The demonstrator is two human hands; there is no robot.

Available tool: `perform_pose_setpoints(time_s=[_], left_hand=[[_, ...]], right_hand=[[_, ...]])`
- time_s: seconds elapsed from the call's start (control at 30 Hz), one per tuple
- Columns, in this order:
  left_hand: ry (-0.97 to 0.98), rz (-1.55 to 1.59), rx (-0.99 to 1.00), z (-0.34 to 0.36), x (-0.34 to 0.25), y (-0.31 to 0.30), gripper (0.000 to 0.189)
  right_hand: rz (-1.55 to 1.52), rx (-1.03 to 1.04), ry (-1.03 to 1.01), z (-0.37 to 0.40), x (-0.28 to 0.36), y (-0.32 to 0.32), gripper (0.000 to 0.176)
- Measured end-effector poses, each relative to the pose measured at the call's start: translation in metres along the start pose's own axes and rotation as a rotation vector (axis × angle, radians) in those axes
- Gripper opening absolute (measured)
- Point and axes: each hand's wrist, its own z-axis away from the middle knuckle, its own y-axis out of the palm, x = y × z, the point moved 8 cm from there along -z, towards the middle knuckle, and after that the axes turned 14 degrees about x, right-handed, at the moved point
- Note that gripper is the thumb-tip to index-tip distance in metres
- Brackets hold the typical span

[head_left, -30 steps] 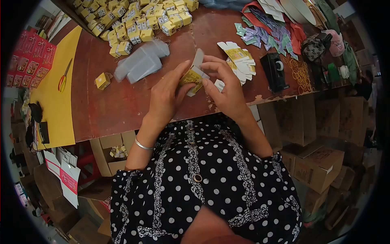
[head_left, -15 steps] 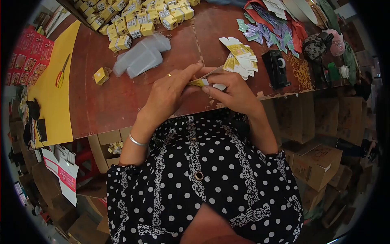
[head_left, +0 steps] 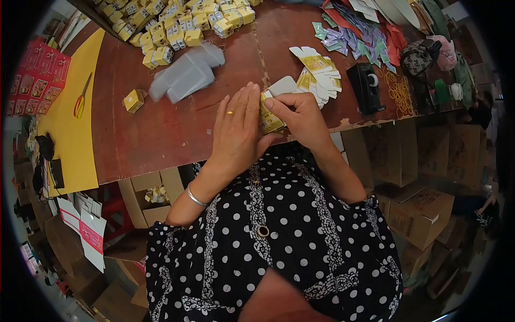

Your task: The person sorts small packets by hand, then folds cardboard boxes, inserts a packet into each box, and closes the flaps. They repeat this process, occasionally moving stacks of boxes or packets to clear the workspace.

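A small yellow-and-white paper carton (head_left: 271,120) is between my two hands, at the near edge of the table. My left hand (head_left: 236,126) holds its left side, with long straight fingers laid along it and the thumb by its lower end. With thumb and fingers, my right hand (head_left: 304,119) pinches the upper right part of the carton. A white flap (head_left: 283,86) sticks out beyond the fingers. Just past my right hand lies a pile of flat yellow-and-white cartons (head_left: 319,75). The carton's left side is hidden.
Clear plastic sleeves (head_left: 190,75) and one folded carton (head_left: 133,100) lie left. Many folded cartons (head_left: 182,24) are heaped at the back. A black tape dispenser (head_left: 365,88), rubber bands (head_left: 398,91) and small sachets (head_left: 357,40) lie right. Scissors (head_left: 81,96) rest on yellow board (head_left: 75,150).
The carton has turned so its yellow printed face shows upward. My left hand has straightened its fingers along it, and my right hand has shifted its pinch to the upper right.
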Motion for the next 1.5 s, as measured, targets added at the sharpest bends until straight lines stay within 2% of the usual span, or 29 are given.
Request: perform_pose_setpoints(time_s=[0.17, 0.2, 0.23, 0.27, 0.3, 0.33, 0.37, 0.43, 0.53, 0.6, 0.67, 0.7, 0.77, 0.83, 1.0, 1.07, 1.13, 1.3, 1.37, 1.43, 1.5], left_hand=[[0.002, 0.057, -0.078, 0.003, 0.005, 0.002, 0.090], [0.003, 0.055, -0.079, 0.005, 0.008, 0.003, 0.090], [-0.022, 0.274, -0.053, 0.006, 0.019, 0.007, 0.087], [-0.049, 0.494, -0.027, 0.008, 0.027, 0.011, 0.085], [-0.051, 0.493, -0.030, 0.007, 0.025, 0.007, 0.085], [-0.029, 0.693, -0.089, 0.007, 0.024, -0.001, 0.080], [-0.006, 0.894, -0.144, 0.008, 0.024, -0.005, 0.076], [0.031, 0.928, -0.128, 0.008, 0.018, -0.002, 0.073], [0.059, 1.061, -0.050, 0.007, 0.013, 0.005, 0.065], [0.050, 1.159, 0.012, 0.007, 0.014, 0.011, 0.061], [0.036, 1.364, 0.074, 0.008, 0.016, 0.018, 0.045], [0.032, 1.364, 0.073, 0.009, 0.015, 0.016, 0.045], [0.017, 1.470, 0.046, 0.010, 0.013, 0.010, 0.030], [0.033, 1.455, 0.066, 0.013, 0.016, 0.012, 0.027], [0.080, 1.468, 0.073, 0.015, 0.019, 0.020, 0.026], [0.050, 1.563, -0.021, 0.013, 0.019, 0.017, 0.028], [0.024, 1.519, -0.037, 0.014, 0.025, 0.021, 0.031], [-0.012, 1.516, -0.084, 0.008, 0.029, 0.017, 0.037], [-0.103, 1.604, -0.072, 0.006, 0.027, 0.013, 0.038], [-0.080, 1.575, -0.068, 0.006, 0.028, 0.015, 0.038], [-0.058, 1.543, -0.065, 0.007, 0.031, 0.017, 0.037]], right_hand=[[-0.094, -0.010, 0.009, 0.002, 0.002, 0.003, 0.028], [-0.081, -0.009, -0.085, 0.005, 0.015, 0.000, 0.026], [-0.068, -0.005, -0.180, 0.009, 0.026, -0.002, 0.028], [-0.070, -0.002, -0.181, 0.013, 0.026, -0.001, 0.028], [-0.149, 0.008, -0.258, 0.017, 0.030, -0.001, 0.035], [-0.227, 0.019, -0.334, 0.021, 0.034, -0.001, 0.045], [-0.227, 0.021, -0.334, 0.022, 0.030, -0.001, 0.045], [-0.026, 0.062, -0.336, 0.025, 0.024, 0.004, 0.059], [-0.039, 0.079, -0.298, 0.027, 0.024, 0.008, 0.061], [-0.057, 0.094, -0.284, 0.027, 0.022, 0.009, 0.060], [-0.074, 0.111, -0.268, 0.026, 0.019, 0.008, 0.059], [-0.027, 0.118, -0.318, 0.026, 0.022, 0.007, 0.056], [0.016, 0.129, -0.366, 0.023, 0.026, 0.007, 0.054], [0.087, 0.156, -0.482, 0.021, 0.041, 0.012, 0.043], [0.372, 0.122, -0.570, 0.021, 0.050, 0.007, 0.036], [0.460, 0.087, -0.595, 0.022, 0.053, 0.007, 0.034], [0.548, 0.142, -0.589, 0.020, 0.052, 0.013, 0.035], [0.309, 0.065, -0.522, 0.021, 0.052, 0.012, 0.034], [0.238, 0.048, -0.513, 0.021, 0.049, 0.007, 0.034], [0.270, 0.153, -0.579, 0.022, 0.051, 0.009, 0.033], [0.220, 0.158, -0.525, 0.020, 0.042, 0.008, 0.032]])
